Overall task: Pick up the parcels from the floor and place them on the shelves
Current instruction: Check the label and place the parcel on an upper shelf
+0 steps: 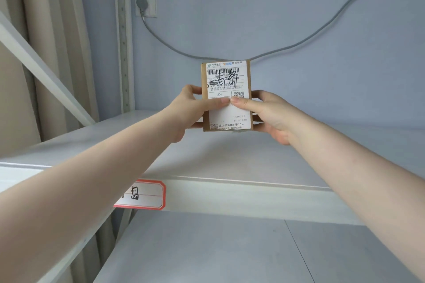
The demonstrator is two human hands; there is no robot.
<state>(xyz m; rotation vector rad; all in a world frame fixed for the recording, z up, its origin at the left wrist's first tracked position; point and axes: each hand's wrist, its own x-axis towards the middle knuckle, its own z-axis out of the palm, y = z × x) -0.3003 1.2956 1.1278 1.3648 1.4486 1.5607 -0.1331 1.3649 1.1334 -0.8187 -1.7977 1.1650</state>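
A small brown cardboard parcel (226,76) with a white shipping label and black handwriting stands upright over the white shelf (230,158), near the back wall. My left hand (195,108) grips its left side and my right hand (264,112) grips its right side, both thumbs pressed on the label. The parcel's bottom edge sits at the shelf surface or just above it; I cannot tell if it touches.
A red-bordered label (147,194) is stuck on the shelf's front edge. A lower shelf (218,248) lies below. A grey cable (299,43) hangs from a wall socket (146,4) behind the parcel. A shelf upright (123,41) and curtain (46,41) stand at left.
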